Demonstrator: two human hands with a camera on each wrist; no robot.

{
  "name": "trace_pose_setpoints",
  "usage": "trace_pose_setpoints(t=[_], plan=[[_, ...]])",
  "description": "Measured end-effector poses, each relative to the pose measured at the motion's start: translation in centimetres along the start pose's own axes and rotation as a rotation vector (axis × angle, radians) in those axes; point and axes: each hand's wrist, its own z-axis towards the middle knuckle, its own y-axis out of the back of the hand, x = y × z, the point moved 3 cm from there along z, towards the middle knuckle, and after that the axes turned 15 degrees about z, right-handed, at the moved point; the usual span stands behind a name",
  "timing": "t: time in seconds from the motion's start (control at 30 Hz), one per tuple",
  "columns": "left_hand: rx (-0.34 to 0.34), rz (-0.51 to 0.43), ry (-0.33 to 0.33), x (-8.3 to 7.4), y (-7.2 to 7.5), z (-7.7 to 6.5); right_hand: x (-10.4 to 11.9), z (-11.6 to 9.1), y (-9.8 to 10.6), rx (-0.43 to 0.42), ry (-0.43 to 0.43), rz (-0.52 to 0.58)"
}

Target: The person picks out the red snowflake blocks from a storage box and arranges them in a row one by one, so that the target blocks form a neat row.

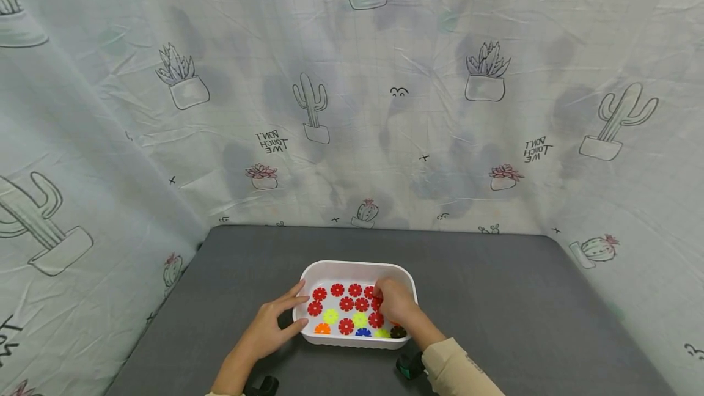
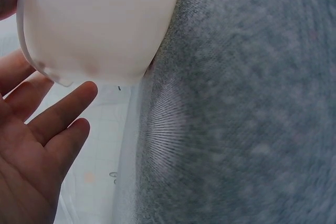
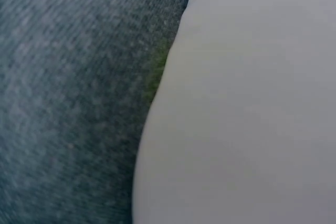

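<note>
White tray, touched from the left.
Its left end is met by the spread left hand; inside, red discs are scattered beside the curled right hand — whether one is pinched cannot be told. Beyond — a printed curtain.

The patterned sheet behind the table carries the only readable words. To the left of its middle stands a black hand-drawn phrase, set in three lines and printed backwards, as in a mirror: "DON'T TOUCH ME". The same phrase appears again further right, reversed as well. At the lower left edge, larger black letters on the sheet are cut off and cannot be read whole. Small black x marks are scattered over it, one left, another near the middle. The dark marking on the right sleeve is illegible.
</note>
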Motion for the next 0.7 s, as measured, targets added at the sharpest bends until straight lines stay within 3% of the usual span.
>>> trace_pose_setpoints(t=[0.33, 0.57, 0.7], plan=[[-0.029, 0.037, -0.029, -0.11, 0.12, -0.02, -0.01, 0.37, -0.27, 0.042, -0.023, -0.012], [-0.012, 0.018, -0.003, -0.27, 0.11, 0.06, -0.06, 0.54, -0.32, 0.056, 0.028, -0.042], [0.005, 0.005, 0.005, -0.34, 0.16, 0.07, -0.12, 0.57, -0.14, 0.06, 0.052, 0.003]])
